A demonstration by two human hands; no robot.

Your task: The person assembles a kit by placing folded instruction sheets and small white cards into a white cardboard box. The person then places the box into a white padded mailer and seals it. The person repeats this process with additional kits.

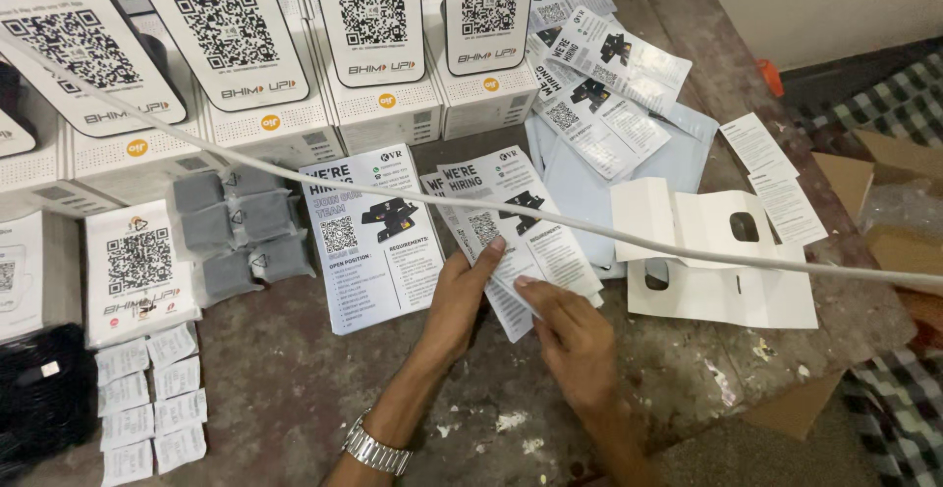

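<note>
My left hand (460,296), with a metal watch on the wrist, pinches the near left edge of a small stack of printed grey-white leaflets (526,232) on the worn table. My right hand (575,335) rests its fingertips on the stack's near edge, thumb under the sheets. A single leaflet (373,237) of the same kind lies flat just left of the stack. A white cable (688,248) stretches across the view above the leaflets.
White boxes with upright code cards (373,16) line the far side. Grey pouches (241,232), small white packets (152,394) and a black bundle (39,389) lie left. More leaflets (599,94), folded white card inserts (717,261), paper slips (771,173) and a cardboard box (884,192) sit right.
</note>
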